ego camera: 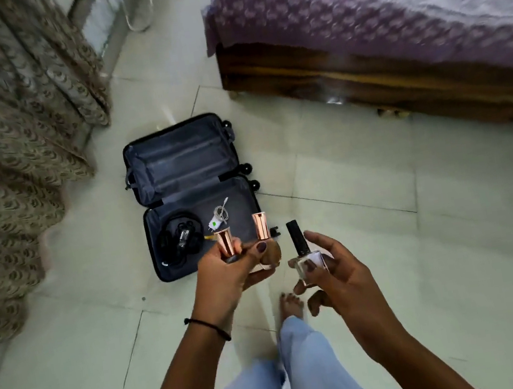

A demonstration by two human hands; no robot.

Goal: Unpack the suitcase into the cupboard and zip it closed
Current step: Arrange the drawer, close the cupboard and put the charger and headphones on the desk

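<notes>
My left hand grips two copper-capped bottles just over the open suitcase's near edge. My right hand, right of the suitcase, pinches a black-capped bottle. Two bottles in one grip could slip and smash on the tiles.

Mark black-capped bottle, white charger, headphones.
black-capped bottle (296, 238), head view, on its cap.
white charger (214, 224), head view, on the plug body.
headphones (179, 240), head view, on the folded earcups.

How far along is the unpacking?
Mostly done: the suitcase looks empty in its far half. In hand: the left hand holds two copper-capped bottles, the right hand a black-capped bottle. Left: headphones and a white charger lie in its near half; it is unzipped.
</notes>
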